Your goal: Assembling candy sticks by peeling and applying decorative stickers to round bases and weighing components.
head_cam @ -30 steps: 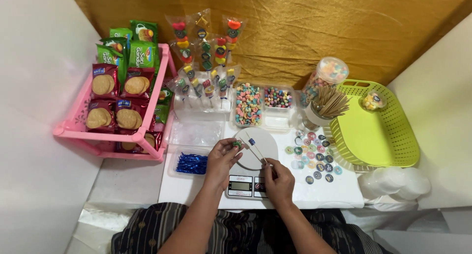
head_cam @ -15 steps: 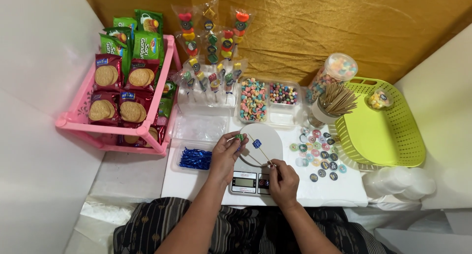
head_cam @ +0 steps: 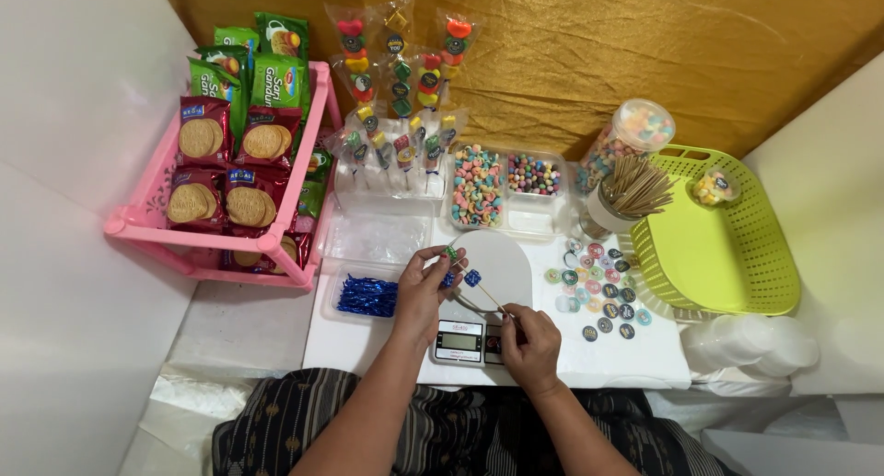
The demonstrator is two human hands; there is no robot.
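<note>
**Two-Hand Hold on a Candy Skewer Above the Scale**

The right hand (head_cam: pixel 529 342) pinches the lower end of a thin wooden skewer (head_cam: pixel 486 295) between closed fingertips; this fixes the stick at a slant so pieces can slide along it. The left hand (head_cam: pixel 425 287) closes its fingertips around the upper end, where a small blue candy piece (head_cam: pixel 472 277) and a green one (head_cam: pixel 452 252) sit on the stick just beyond the fingers. Both hands hover over a small digital kitchen scale (head_cam: pixel 468 341) with a round white platform (head_cam: pixel 502 266), directly beneath the fingers, likely so dropped pieces land there.

Supplies lie within reach: a shallow clear tray of blue foil twist ties (head_cam: pixel 366 296) left of the left fingers, loose round wrapped candies (head_cam: pixel 599 287) right of the right fingers, and a cup of spare wooden sticks (head_cam: pixel 631 192) beyond them.

The work surface is a white table (head_cam: pixel 645 361). A gold cloth (head_cam: pixel 645 52) hangs behind; white walls flank both sides.
</note>
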